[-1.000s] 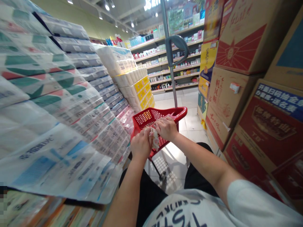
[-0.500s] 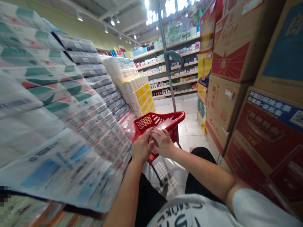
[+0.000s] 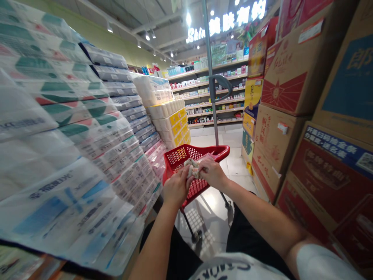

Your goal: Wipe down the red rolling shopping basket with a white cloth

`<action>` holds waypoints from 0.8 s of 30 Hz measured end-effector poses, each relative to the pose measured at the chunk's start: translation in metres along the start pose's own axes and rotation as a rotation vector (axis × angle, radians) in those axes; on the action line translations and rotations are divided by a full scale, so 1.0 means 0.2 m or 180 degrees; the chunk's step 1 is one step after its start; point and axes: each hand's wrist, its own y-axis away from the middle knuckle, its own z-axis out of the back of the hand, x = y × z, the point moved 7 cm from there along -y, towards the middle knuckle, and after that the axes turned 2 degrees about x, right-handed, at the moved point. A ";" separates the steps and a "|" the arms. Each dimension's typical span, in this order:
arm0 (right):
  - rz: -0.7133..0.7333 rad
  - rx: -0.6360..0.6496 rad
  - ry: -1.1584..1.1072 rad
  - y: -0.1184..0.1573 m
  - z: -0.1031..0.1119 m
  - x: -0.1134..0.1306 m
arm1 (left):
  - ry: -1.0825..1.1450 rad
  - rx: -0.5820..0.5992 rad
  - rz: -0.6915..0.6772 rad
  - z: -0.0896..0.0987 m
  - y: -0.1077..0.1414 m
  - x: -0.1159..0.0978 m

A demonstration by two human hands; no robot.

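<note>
In the head view my left hand (image 3: 177, 187) and my right hand (image 3: 213, 173) meet over a red plastic shopping basket cart (image 3: 175, 155). Pinched between their fingers is a small, crumpled, pale patterned cloth (image 3: 192, 169); its exact kind is hard to make out. Both hands are closed on it, left hand on its left side, right hand on its right. Just beyond my right fingers, a clear pinkish package (image 3: 208, 156) shows partly at the basket's rim. My right hand hides some of it.
Stacked tissue packs (image 3: 96, 144) rise along the left. Cardboard cartons (image 3: 279, 136) stand piled along the right. A grey metal pole (image 3: 210, 50) with a looped handle stands up behind the basket. Shelves of small goods (image 3: 210, 93) cross the back. Pale floor tiles (image 3: 234, 165) run between.
My hands have drawn slightly apart, and the pale cloth between them now shows. The view has tilted, so the basket and shelves sit a little lower in the picture.
</note>
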 end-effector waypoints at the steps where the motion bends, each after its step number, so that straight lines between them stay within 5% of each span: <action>1: -0.0009 0.0079 0.0090 0.00 0.00 -0.01 | 0.0002 0.0028 0.0031 0.00 0.00 0.00; 12: 0.0731 0.0556 0.0559 -0.01 -0.12 0.35 | -0.0133 0.0182 0.0046 -0.06 0.00 0.04; 17: 0.0464 0.0504 0.0693 0.00 -0.18 0.22 | -0.0126 0.0087 0.0300 -0.06 0.01 0.07; 24: 0.0208 0.0005 0.0584 0.05 -0.08 0.10 | -0.0105 0.0001 0.0463 -0.04 0.01 0.06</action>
